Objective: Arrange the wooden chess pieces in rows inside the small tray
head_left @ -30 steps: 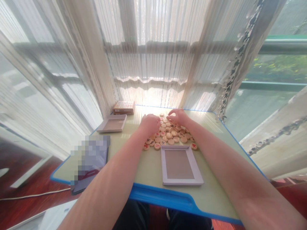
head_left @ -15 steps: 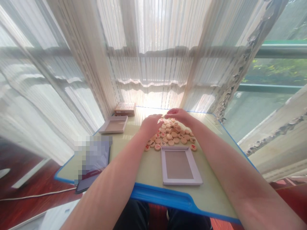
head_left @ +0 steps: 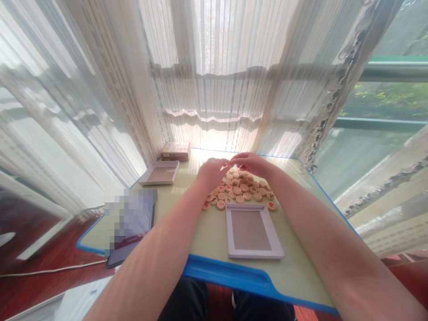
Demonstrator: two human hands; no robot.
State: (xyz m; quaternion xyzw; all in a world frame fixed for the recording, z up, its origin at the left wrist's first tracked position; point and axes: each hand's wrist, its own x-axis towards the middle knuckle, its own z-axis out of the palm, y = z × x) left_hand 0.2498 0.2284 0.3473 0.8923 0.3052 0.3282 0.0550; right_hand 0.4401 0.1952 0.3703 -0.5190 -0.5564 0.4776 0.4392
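Observation:
A loose heap of round wooden xiangqi pieces (head_left: pixel 237 191), some with red or black characters and others blank side up, lies in the middle of the table. My left hand (head_left: pixel 213 171) reaches over the heap's far left side, its fingers bent inward. From the right, my right hand (head_left: pixel 251 165) curls over the far end of the heap. The fingertips of both hands meet or almost meet; what they hold between them is too small to make out. Directly in front of the heap lies an open shallow white box half (head_left: pixel 277 240), close to the nearest pieces.
A second shallow box half (head_left: pixel 159 174) rests at the table's left, with stacked flat boxes (head_left: pixel 175 150) behind it. A partly blurred tablet-like device (head_left: pixel 133 227) lies at the left edge. The table (head_left: pixel 203 232) has a blue rim; sheer curtains (head_left: pixel 217 98) hang behind.
My hands have drawn closer together over the far end of the heap, and the gap between their fingertips has nearly closed. The heap and the boxes look unchanged.

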